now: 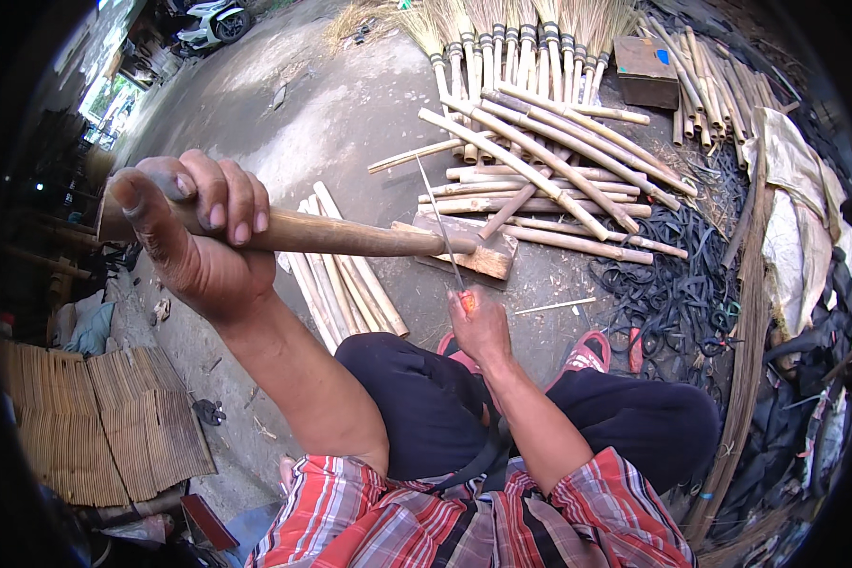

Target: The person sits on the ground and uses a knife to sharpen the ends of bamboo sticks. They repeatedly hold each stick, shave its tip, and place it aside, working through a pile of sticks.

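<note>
My left hand (208, 251) is wrapped round a thick bamboo pole (350, 237) near its left end, the thumb pointing up. The pole slants across to a wooden block (490, 263) on the ground, its right end over the block. In my right hand (484, 327), closed round an orange handle, is a tool with a long thin blade (434, 210). That blade crosses the pole near its right end. Seen nearly edge-on, it does not show whether it is a saw or a knife. Behind the block lies a pile of bamboo poles (549, 189).
More poles (346, 284) lie left of the block. Upended brooms (530, 47) and a cardboard box (647, 74) are at the back. Black strips (677, 275) and a pale sack (795, 218) line the right side. A slatted mat (109, 421) lies at left; a motorbike (216, 24) stands far off.
</note>
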The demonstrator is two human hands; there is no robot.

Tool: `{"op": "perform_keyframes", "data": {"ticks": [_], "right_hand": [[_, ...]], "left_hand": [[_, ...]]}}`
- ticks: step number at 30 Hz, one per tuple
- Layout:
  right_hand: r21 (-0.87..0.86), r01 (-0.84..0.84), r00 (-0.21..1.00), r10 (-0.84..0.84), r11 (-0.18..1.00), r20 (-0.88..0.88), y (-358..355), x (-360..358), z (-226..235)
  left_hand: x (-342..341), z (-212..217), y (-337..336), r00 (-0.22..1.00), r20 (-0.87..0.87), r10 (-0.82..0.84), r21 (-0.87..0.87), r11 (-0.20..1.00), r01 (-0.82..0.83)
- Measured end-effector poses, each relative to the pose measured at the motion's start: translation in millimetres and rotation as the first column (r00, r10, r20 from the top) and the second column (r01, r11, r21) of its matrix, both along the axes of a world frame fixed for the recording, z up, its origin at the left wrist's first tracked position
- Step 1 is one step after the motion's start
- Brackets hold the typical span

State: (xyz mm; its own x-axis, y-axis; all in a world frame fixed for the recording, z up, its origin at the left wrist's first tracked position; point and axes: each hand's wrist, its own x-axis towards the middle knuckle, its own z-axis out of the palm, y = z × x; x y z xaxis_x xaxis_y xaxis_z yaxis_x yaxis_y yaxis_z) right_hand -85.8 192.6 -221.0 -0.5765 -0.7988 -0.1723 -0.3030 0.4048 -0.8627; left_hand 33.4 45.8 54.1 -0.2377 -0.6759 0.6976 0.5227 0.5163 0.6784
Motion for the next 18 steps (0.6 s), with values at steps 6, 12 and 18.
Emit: {"op": "perform_keyframes", "data": {"ticks": [6, 12, 18], "right_hand": [[-0.122, 0.202, 0.978, -0.194, 0.972, 0.074, 2.9, -10.6, -6.0], [-0.21, 0.089, 0.995, -0.075, 0.974, 0.072, -9.2, 1.5, 1.0], [0.249, 0.164, 0.977, -0.192, 0.955, 0.093, -4.7, -7.7, -27.6]], "left_hand": [[5.0, -0.2, -7.1, 0.997, -0.028, 0.07, 0.048, 0.996, -0.069], [5.6, -1.4, -10.9, 0.999, -0.033, 0.024, 0.031, 0.999, -0.023], [7.1, -0.2, -5.6, 0.997, -0.078, -0.01, -0.018, 1.0, 0.008]]}}
